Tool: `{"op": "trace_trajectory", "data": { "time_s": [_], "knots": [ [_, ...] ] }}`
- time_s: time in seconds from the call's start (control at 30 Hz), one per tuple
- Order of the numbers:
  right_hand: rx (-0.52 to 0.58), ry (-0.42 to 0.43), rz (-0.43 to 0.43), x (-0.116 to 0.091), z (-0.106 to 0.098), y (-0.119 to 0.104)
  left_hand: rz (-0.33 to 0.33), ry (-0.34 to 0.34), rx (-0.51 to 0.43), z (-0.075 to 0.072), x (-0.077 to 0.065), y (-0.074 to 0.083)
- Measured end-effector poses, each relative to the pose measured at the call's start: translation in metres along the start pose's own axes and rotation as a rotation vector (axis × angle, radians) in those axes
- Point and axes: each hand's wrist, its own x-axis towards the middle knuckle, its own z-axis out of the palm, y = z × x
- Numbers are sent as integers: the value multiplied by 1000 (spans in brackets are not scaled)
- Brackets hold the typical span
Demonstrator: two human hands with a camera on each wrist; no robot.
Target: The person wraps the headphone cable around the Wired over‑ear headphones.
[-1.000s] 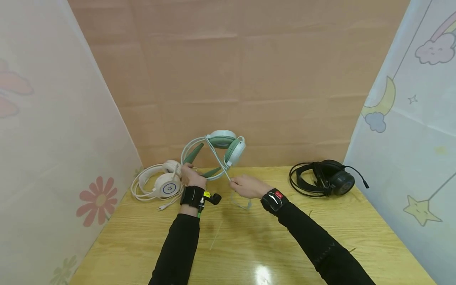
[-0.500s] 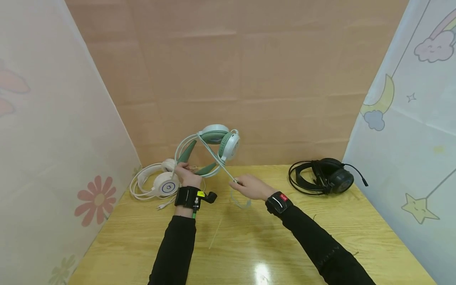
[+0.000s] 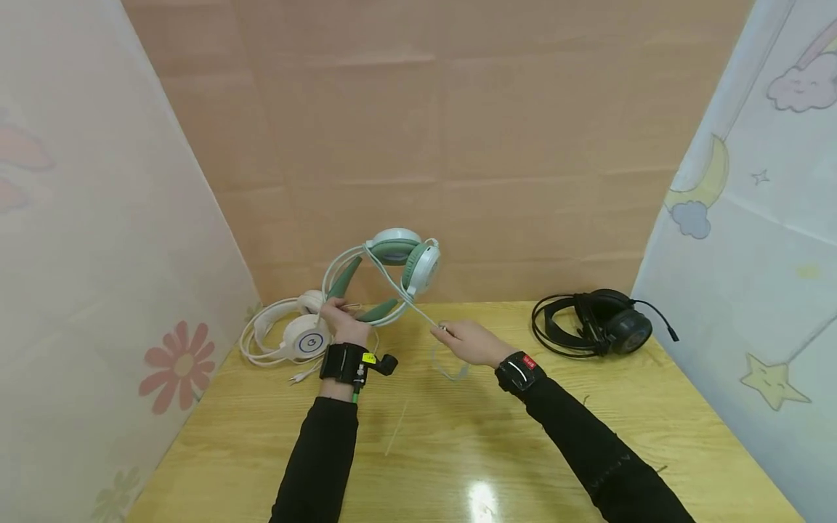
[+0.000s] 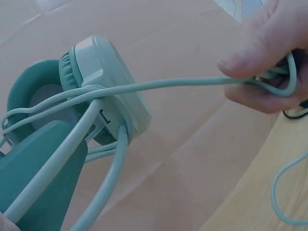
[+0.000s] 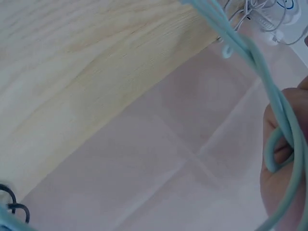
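Observation:
My left hand [image 3: 345, 325] grips the thin headband of mint-green headphones [image 3: 423, 269], raised above the table with their ear cups pointing away and up. Dark green horn-like pieces [image 3: 344, 279] stick out from the band. The cable [image 4: 168, 83] crosses the band near one ear cup and runs taut to my right hand [image 3: 472, 341], which pinches it between thumb and fingers. In the right wrist view, several cable strands [image 5: 274, 96] pass along that hand, with a small loop at the fingers. A loose length of cable [image 3: 451, 376] hangs below.
White headphones [image 3: 307, 340] with a coiled cable lie at the left of the wooden table [image 3: 445, 450], just behind my left hand. A black headset [image 3: 628, 330] with a microphone boom rests at the back right. Patterned side walls and a brown back panel [image 3: 523, 181] enclose the table.
The headphones and my left hand have shifted slightly left and up. My right hand has moved right, and the stretch of cable between the hands is longer.

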Motion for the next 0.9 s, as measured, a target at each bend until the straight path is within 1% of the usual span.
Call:
{"op": "trace_trajectory", "data": {
  "time_s": [0.07,0.13,0.23,0.33,0.43,0.53,0.67,0.77,0.9],
  "knots": [
    [49,-10,-7,-1,-2,5,-24,-7,-18,-1,-1,3],
    [75,-28,-19,-2,-4,9,-27,-13,-29,-1,-1,5],
    [63,-22,-5,-6,-7,13,-18,2,-35,-1,0,6],
    [54,-15,34,-9,-8,14,-24,7,-34,0,1,5],
    [79,-8,45,-10,-8,14,-9,-2,-39,-1,1,5],
    [94,32,20,-9,-6,16,18,2,-42,-2,-1,6],
    [80,91,-34,-11,-3,17,57,12,-49,-6,-3,9],
    [103,68,-60,-13,-2,16,66,-5,-64,-11,-5,11],
    [168,68,-50,-14,-2,17,41,-41,-60,-12,-5,12]
  ]
}}
